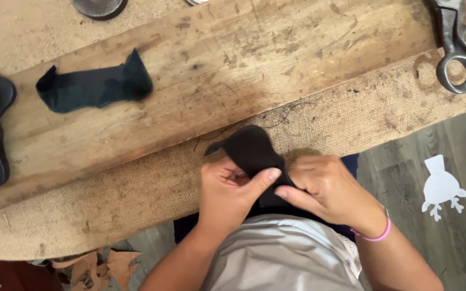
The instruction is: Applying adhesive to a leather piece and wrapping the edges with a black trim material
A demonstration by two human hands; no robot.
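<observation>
Both hands worked one black fabric piece [250, 151] at the near edge of the burlap-covered tabletop [109, 199]. Left hand [227, 191] was closed, thumb pinching the piece's lower part; right hand [324, 188] was curled shut on it from 3 o'clock. Judged best to keep the pinch tight and pull evenly. The piece rose toward 12 o'clock from the hands, touching both.

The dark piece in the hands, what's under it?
Under the upper part of the dark piece lies burlap cloth over the wooden bench. The left hand and right hand cover its lower part.
</observation>
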